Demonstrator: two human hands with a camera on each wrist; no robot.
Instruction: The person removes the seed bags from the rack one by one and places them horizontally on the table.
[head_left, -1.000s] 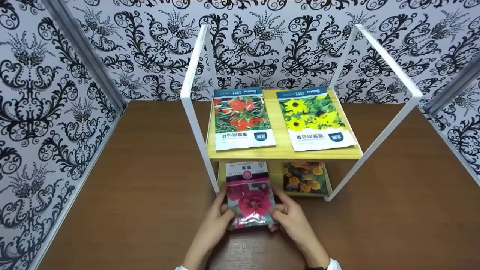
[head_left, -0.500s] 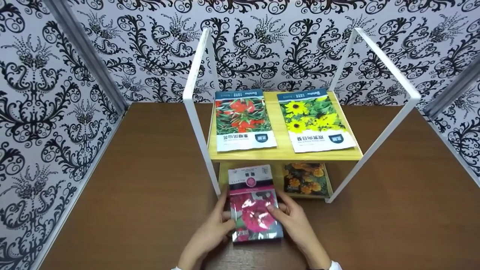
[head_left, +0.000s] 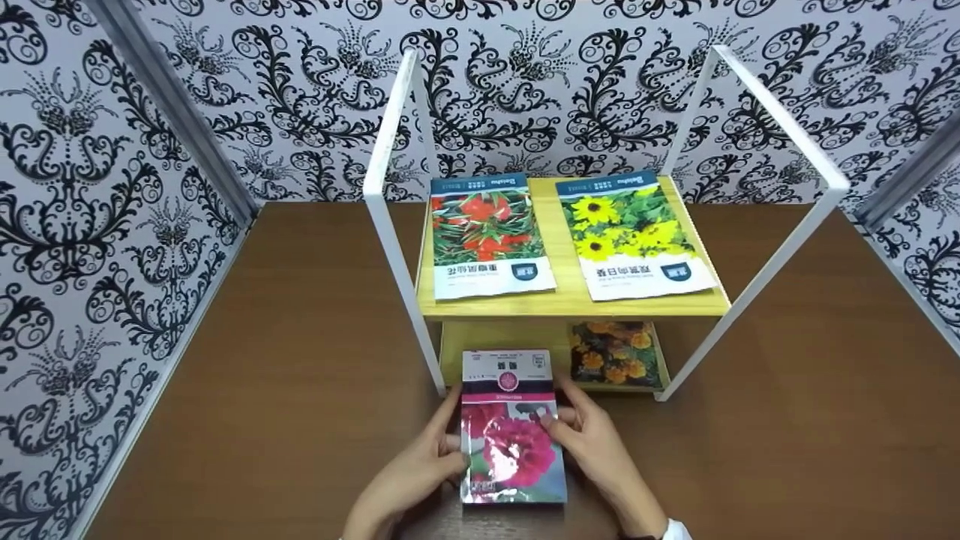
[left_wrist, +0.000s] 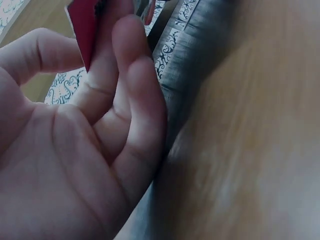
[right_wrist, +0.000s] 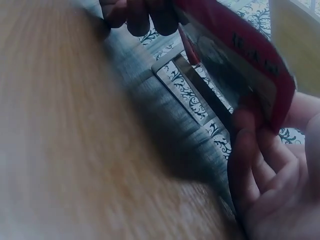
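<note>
A seed packet with a big pink flower [head_left: 517, 450] is held between both hands in front of the rack's lower shelf in the head view, its printed top end toward the rack. My left hand [head_left: 409, 472] grips its left edge, thumb at the side and fingers beneath. On the opposite edge, my right hand [head_left: 596, 446] pinches it, thumb on the front. In the right wrist view the packet's back [right_wrist: 225, 60] shows a red border, with the right hand's fingers [right_wrist: 245, 130] behind it. The left wrist view catches only a red corner of the packet [left_wrist: 85, 30].
A white-framed rack [head_left: 394, 247] stands on the brown table [head_left: 300, 360]. Its upper shelf [head_left: 555, 232] bears a red-flower packet [head_left: 487, 240] and a yellow-flower packet [head_left: 634, 240]. An orange-flower packet [head_left: 613, 356] lies on the lower shelf's right side. Patterned walls [head_left: 510, 97] stand behind.
Both hands have drawn the pink-flower packet toward the person, away from the lower shelf. Its far end now lies nearer the shelf's front edge. The other packets have stayed put.
</note>
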